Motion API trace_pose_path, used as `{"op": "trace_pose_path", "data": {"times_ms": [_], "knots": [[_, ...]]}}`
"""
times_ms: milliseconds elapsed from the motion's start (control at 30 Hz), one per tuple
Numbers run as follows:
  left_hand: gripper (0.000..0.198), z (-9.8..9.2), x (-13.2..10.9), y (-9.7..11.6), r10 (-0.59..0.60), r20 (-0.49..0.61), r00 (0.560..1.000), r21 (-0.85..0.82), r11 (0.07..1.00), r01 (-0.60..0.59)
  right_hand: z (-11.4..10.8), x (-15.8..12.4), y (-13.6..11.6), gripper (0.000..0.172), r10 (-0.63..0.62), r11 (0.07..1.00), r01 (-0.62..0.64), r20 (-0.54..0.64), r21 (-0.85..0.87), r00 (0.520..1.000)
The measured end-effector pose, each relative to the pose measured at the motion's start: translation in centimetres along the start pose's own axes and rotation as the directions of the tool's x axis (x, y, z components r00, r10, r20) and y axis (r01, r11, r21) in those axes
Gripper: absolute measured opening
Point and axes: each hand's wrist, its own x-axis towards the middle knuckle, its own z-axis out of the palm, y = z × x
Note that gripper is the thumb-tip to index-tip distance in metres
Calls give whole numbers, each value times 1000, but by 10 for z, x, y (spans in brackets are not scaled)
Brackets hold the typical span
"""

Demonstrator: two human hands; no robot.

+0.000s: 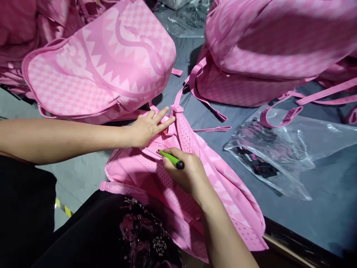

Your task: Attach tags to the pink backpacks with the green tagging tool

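Observation:
A pink backpack (167, 186) lies in front of me at the table's edge, with its dotted straps and back side facing up. My left hand (147, 128) rests flat on its upper part with the fingers spread. My right hand (185, 169) is closed around a green pen (171, 158) with a black end. The pen's tip is at the pink fabric just below my left hand. Whether the tip touches the fabric I cannot tell.
Pink checkered backpacks lie at the upper left (111, 63) and upper right (267, 48), their straps trailing on the grey table (320, 212). A clear plastic bag (273, 149) with black tags sits at the right. More pink bags are piled at the far left.

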Motion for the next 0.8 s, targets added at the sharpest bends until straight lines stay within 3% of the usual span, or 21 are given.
{"op": "trace_pose_path", "data": {"times_ms": [167,367,600,700,800], "knots": [[109,0,-1,-14,115,-4,993,-65,991,-115,-1,1,-1,29,8,1000,-8,-50,0,999],[106,0,-1,-23,162,-10,987,-161,974,-161,9,12,0,28,-104,993,109,-90,48,990],[122,14,4,-26,-15,-15,1000,-192,981,12,24,20,4,30,-120,992,124,-131,25,984],[133,21,12,-36,30,40,999,-183,983,-23,23,22,1,30,-106,994,108,-124,6,987],[130,24,15,-42,76,46,996,-165,984,-68,20,24,-2,29,-104,994,102,-83,-34,991]]}}
